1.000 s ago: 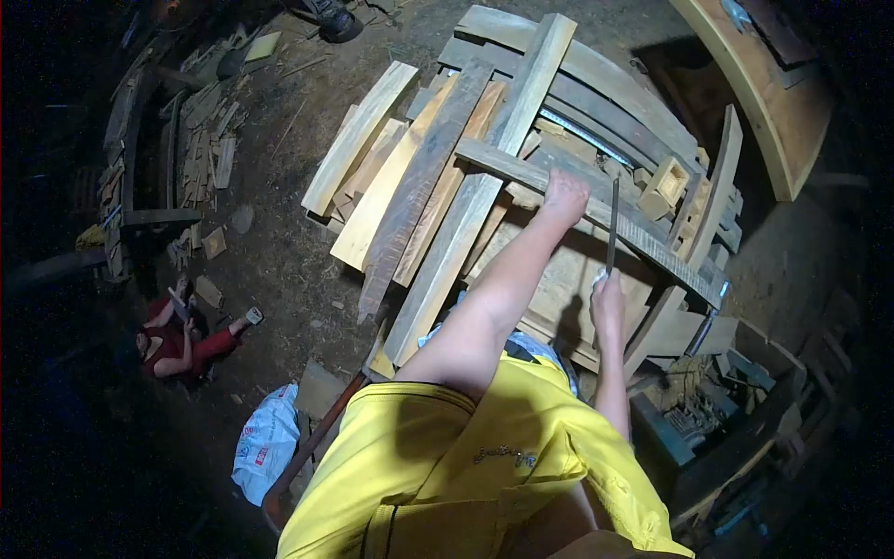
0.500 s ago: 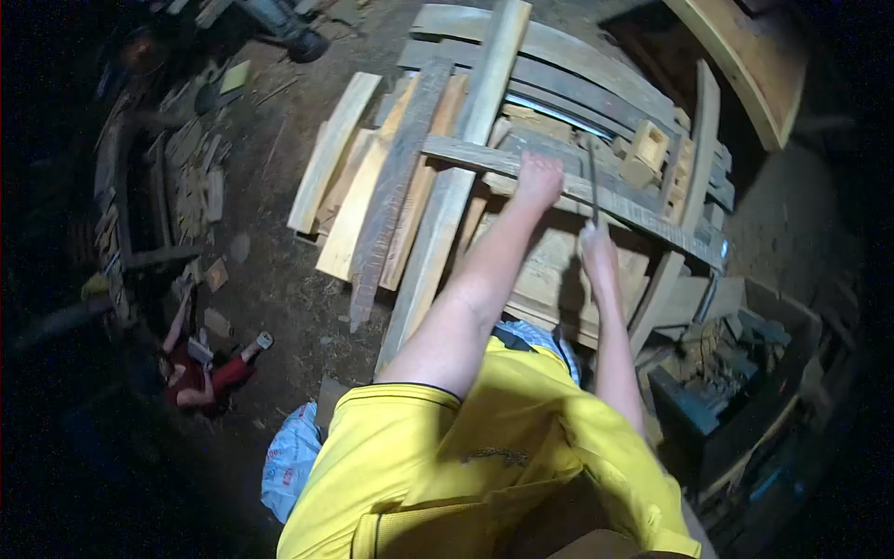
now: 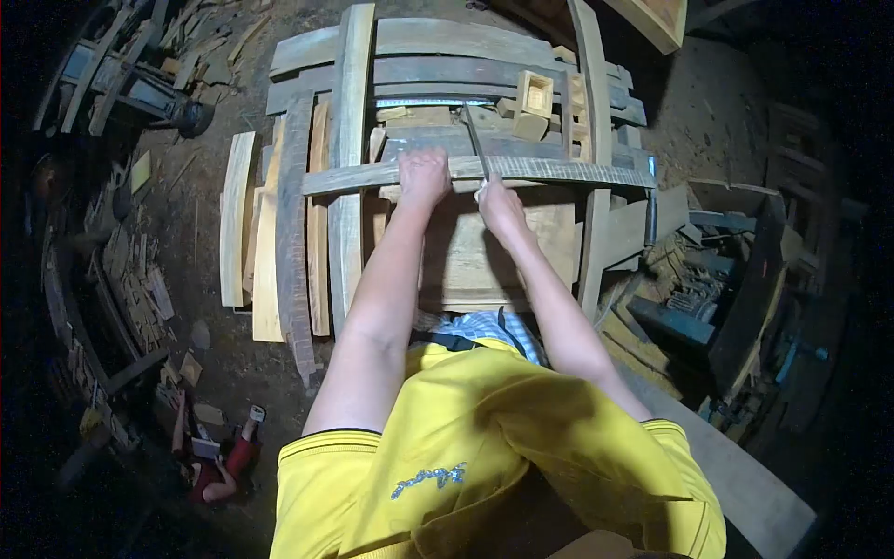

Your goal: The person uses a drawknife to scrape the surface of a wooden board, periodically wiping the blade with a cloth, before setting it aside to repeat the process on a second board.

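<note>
A long wooden plank [image 3: 549, 169] lies crosswise over two upright-running boards, with many close cut lines along its right part. My left hand [image 3: 425, 175] is closed over this plank left of its middle, fingers curled at its far edge. Just to the right, my right hand [image 3: 500, 203] is closed round the handle end of a long, thin dark blade, which looks like a handsaw [image 3: 475, 140] seen edge-on. The blade crosses the plank and points away from me. My fingers hide most of the handle.
Loose boards [image 3: 265, 252] lie at the left, and small hollow wooden blocks [image 3: 535, 96] at the back right. A machine in a dark box [image 3: 684, 307] stands at the right. Lower left, a person in red [image 3: 219, 473] sits near the floor. Wood scraps [image 3: 140, 270] litter the left side.
The view has turned, so the plank now runs nearly level and the scene sits further left. My right hand has pushed forward with the handsaw, closer to the plank. My left hand stays on the plank.
</note>
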`<action>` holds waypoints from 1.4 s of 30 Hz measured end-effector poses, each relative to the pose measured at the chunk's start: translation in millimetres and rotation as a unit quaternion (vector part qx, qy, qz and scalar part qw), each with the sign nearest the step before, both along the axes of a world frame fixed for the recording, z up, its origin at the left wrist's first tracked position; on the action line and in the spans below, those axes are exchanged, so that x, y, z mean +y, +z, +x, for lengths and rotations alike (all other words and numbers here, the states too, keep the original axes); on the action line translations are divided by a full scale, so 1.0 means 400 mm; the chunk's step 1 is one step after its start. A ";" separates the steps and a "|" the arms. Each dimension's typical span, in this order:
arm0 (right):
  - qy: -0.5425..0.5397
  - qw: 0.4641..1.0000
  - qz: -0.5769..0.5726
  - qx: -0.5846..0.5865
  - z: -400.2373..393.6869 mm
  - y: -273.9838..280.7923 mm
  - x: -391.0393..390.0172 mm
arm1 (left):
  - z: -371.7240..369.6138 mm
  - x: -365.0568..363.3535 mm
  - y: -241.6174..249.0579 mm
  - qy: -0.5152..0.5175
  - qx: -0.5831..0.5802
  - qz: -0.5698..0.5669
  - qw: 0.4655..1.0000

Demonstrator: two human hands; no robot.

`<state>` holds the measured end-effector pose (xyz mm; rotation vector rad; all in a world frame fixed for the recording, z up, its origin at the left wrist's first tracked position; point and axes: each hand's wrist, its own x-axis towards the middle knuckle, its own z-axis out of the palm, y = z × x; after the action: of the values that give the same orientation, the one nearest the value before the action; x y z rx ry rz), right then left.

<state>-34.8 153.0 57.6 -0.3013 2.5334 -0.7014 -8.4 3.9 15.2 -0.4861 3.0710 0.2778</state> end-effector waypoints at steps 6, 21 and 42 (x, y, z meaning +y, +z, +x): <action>0.031 0.999 0.038 -0.018 0.149 0.080 0.133 | -0.001 0.002 -0.006 0.010 0.024 -0.005 1.000; -0.051 0.992 -0.049 -0.104 0.037 -0.050 0.041 | 0.009 -0.009 -0.063 0.018 0.074 0.079 0.994; 0.080 0.994 0.064 0.043 0.139 0.017 0.143 | -0.008 0.002 -0.023 0.033 -0.031 0.029 0.999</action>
<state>20.8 210.0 64.3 -0.4933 2.5852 -0.4714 -11.7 4.5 6.1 -0.5825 2.9817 0.3453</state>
